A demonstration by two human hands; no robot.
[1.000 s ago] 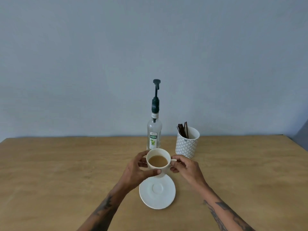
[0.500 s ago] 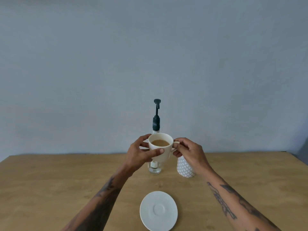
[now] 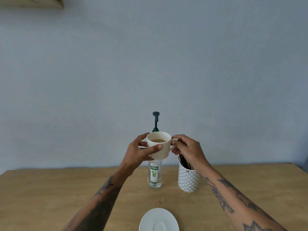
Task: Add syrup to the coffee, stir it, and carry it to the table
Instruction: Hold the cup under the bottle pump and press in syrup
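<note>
Both hands hold the cup (image 3: 158, 145) aloft in the head view: left hand (image 3: 139, 151) wraps its wall, right hand (image 3: 187, 147) pinches the handle. Behind and just above it rises the upright syrup bottle's (image 3: 155, 175) pump spout (image 3: 156, 114).

Wooden tabletop (image 3: 50, 197) spanning the width of the view, its far edge meeting a plain pale blue-grey wall (image 3: 150, 64). White saucer (image 3: 159, 220) at the near centre edge, partly cut off by the frame. Pale wooden piece (image 3: 31, 2) at the far upper left corner against the wall, only partly visible and not identifiable.
</note>
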